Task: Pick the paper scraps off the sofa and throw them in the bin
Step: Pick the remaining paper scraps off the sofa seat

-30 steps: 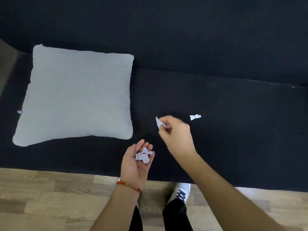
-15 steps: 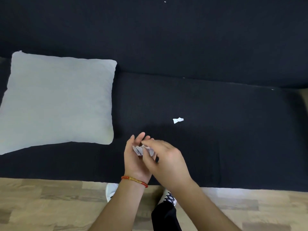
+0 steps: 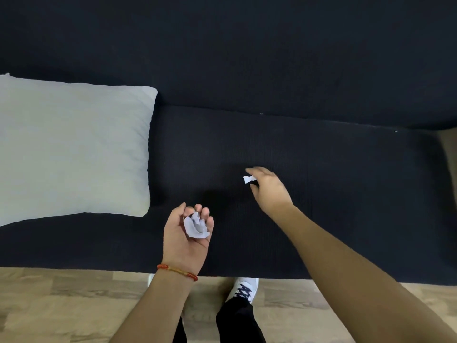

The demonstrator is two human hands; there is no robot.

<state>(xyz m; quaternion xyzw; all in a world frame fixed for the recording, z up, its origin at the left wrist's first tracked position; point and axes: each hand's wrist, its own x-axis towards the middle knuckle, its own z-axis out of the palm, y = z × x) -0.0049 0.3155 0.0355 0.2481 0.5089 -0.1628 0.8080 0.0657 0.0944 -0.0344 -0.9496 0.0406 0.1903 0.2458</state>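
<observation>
My left hand (image 3: 184, 240) is held palm up over the front of the black sofa seat (image 3: 346, 184), cupped around a bunch of white paper scraps (image 3: 196, 225). My right hand (image 3: 270, 191) reaches over the middle of the seat. Its forefinger and thumb are apart on either side of a small white paper scrap (image 3: 249, 179) that lies on the cushion. Tiny white specks (image 3: 395, 131) sit along the seam between seat and backrest. No bin is in view.
A large light grey pillow (image 3: 74, 149) lies on the left part of the seat. Wooden floor (image 3: 61, 305) runs along the sofa's front edge. My white shoe (image 3: 243, 289) and black trouser legs stand against it.
My right hand dropped its scrap into the left palm, then moved right and forward to the lone scrap on the seat. The view shifted to the right.
</observation>
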